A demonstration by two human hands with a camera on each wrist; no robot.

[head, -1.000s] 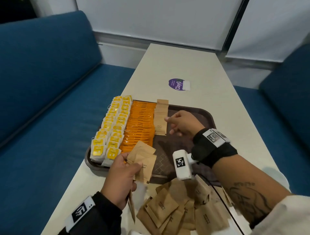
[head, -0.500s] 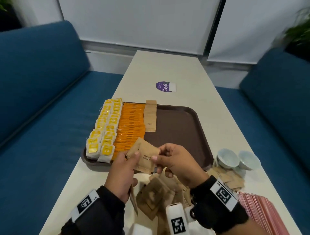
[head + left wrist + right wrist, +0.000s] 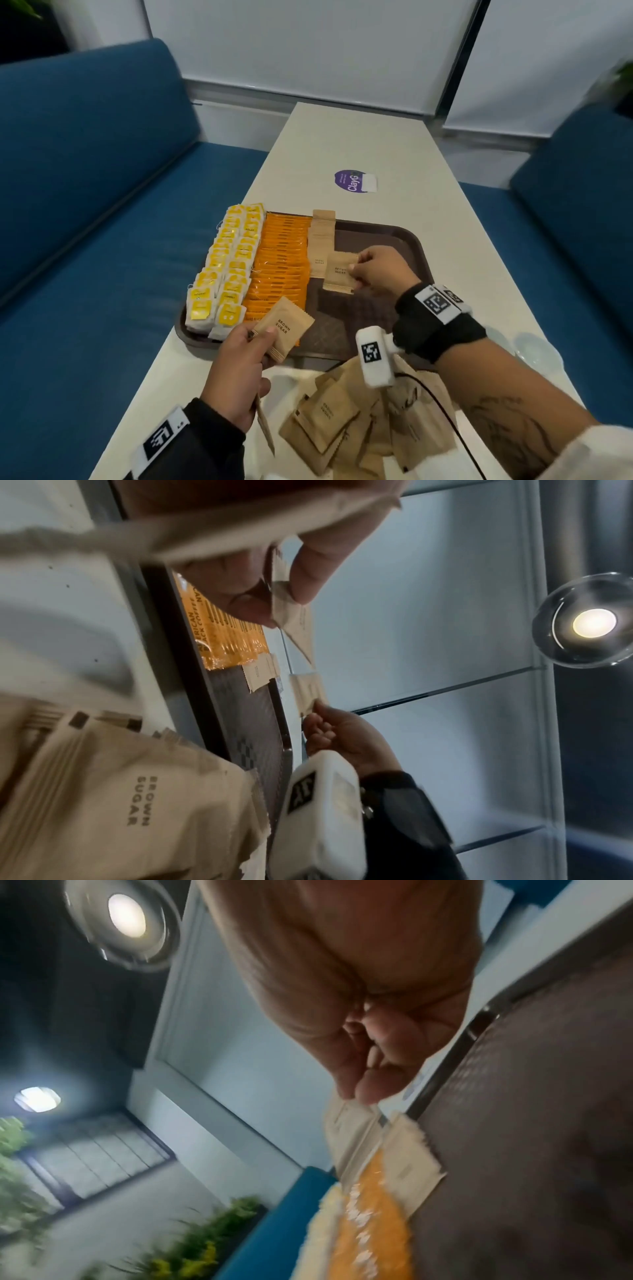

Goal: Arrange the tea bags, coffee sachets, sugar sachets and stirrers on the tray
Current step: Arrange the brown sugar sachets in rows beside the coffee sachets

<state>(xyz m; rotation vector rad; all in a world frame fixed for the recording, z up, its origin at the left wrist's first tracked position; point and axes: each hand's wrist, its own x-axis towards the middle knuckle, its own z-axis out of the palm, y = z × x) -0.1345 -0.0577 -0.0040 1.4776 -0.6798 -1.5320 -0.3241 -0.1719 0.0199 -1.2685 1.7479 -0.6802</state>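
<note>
Your right hand [image 3: 380, 270] pinches one brown sugar sachet [image 3: 339, 272] by its edge, flat side up, hovering just off the near end of the sugar column [image 3: 321, 244] on the tray [image 3: 387, 236]. Prob. held that way so it can drop square onto the overlapped row. Your left hand [image 3: 236, 370] grips a second sachet [image 3: 282, 327] btwn thumb and fingers, low over the tray's near edge; looks like the next one queued, w/ something thin tucked under the palm, can't tell what. Tea bags [image 3: 226, 270] and coffee sachets [image 3: 279, 263] sit in tidy columns to the left of your right hand. Loose sugar pile [image 3: 346, 421] lies on the table [image 3: 359, 144] beneath your right forearm, w/in easy reach. Stirrers not in sight.
</note>
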